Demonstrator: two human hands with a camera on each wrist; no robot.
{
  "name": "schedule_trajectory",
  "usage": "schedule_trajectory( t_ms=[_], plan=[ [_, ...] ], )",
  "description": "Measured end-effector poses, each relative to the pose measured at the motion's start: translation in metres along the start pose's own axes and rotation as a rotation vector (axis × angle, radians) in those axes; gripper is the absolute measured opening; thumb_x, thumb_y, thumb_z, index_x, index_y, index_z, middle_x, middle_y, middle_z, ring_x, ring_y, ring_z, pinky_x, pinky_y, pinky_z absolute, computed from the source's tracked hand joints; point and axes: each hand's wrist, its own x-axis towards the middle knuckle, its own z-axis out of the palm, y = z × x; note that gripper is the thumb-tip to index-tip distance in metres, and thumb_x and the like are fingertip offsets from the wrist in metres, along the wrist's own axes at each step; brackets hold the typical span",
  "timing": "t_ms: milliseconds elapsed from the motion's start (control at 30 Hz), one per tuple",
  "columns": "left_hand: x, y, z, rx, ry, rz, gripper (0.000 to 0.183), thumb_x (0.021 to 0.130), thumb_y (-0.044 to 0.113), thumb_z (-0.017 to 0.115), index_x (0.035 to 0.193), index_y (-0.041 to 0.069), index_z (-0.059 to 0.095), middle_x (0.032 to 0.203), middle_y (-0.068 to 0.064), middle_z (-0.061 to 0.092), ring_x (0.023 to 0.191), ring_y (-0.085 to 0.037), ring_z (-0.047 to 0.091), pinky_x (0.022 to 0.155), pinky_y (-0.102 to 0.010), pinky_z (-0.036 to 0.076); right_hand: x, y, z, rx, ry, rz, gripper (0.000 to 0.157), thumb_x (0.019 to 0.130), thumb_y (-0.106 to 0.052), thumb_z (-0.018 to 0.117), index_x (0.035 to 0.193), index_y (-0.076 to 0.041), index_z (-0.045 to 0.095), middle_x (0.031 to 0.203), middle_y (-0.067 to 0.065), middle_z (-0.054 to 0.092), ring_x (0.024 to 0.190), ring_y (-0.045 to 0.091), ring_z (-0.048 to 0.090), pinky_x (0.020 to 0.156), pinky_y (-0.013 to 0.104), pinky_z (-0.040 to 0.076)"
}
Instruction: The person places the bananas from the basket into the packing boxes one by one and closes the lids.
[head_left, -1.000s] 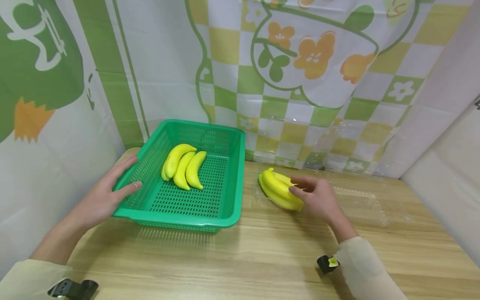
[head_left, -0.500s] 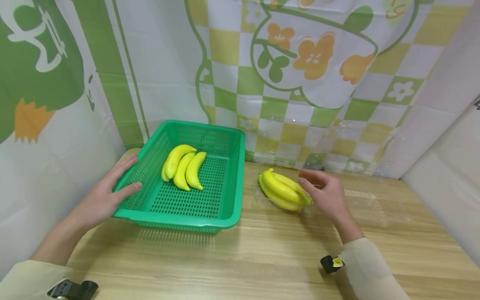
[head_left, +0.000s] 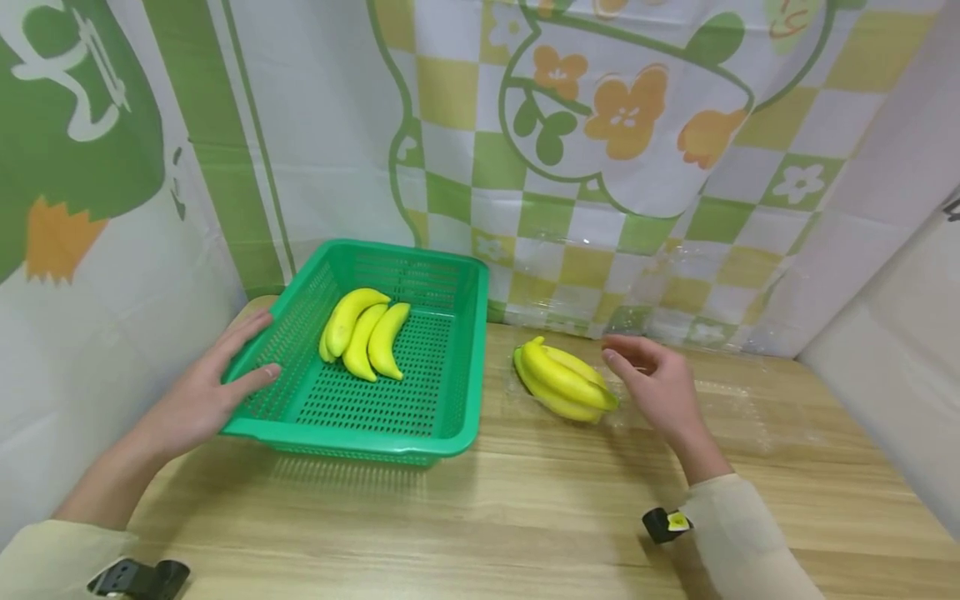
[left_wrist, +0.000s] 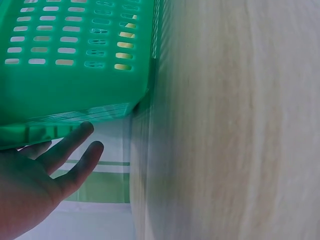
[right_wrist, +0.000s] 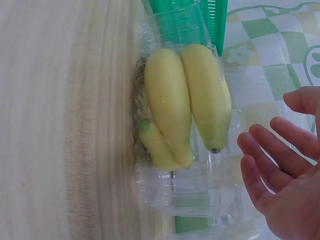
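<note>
In the head view, a green plastic basket (head_left: 442, 446) holds several yellow bananas (head_left: 386, 340) toward its left side. My left hand (head_left: 198, 396) rests at its left rim, thumb over the edge and the other fingers straight along it; the left wrist view shows these fingers (left_wrist: 80, 170) extended by the rim. To the right of the basket, a bunch of bananas (head_left: 566, 382) lies in a clear plastic container (right_wrist: 155, 192). Beside its right end is my right hand (head_left: 660, 387), fingers loosely bent, with a gap to the fruit in the right wrist view.
The basket and container stand on a wood-grain table (head_left: 540, 517). A patterned curtain (head_left: 600, 208) hangs right behind them, with a white wall of cloth (head_left: 885, 325) at the right. Clear plastic (head_left: 735, 412) extends right of the bananas.
My right hand has moved off the banana bunch to the right, uncovering its right end. The left hand and the basket have stayed in place.
</note>
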Motion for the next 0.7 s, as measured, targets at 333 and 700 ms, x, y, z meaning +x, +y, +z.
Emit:
schedule_trajectory(
  t_ms=[333,700],
  plan=[
    [0.003,0.006,-0.007,0.143,-0.056,0.013,0.079,0.112,0.032,0.054,0.171,0.006,0.01,0.179,-0.023,0.0,0.161,-0.059,0.0,0.117,-0.086,0.01,0.003,0.002,-0.005,0.01,0.005,0.012,0.046,0.106,-0.043,0.066,0.14,-0.014,0.07,0.136,0.011,0.074,0.103,-0.012,0.064,0.091,0.01,0.05],
    [0.024,0.038,-0.016,0.311,-0.097,0.005,0.088,0.108,0.042,0.059,0.169,-0.001,0.013,0.173,-0.033,0.017,0.157,-0.06,0.017,0.119,-0.081,0.023,0.01,0.003,-0.02,0.044,-0.015,0.043,0.053,0.108,-0.041,0.061,0.151,-0.01,0.059,0.144,0.019,0.068,0.103,-0.011,0.067,0.087,0.013,0.057]
  ],
)
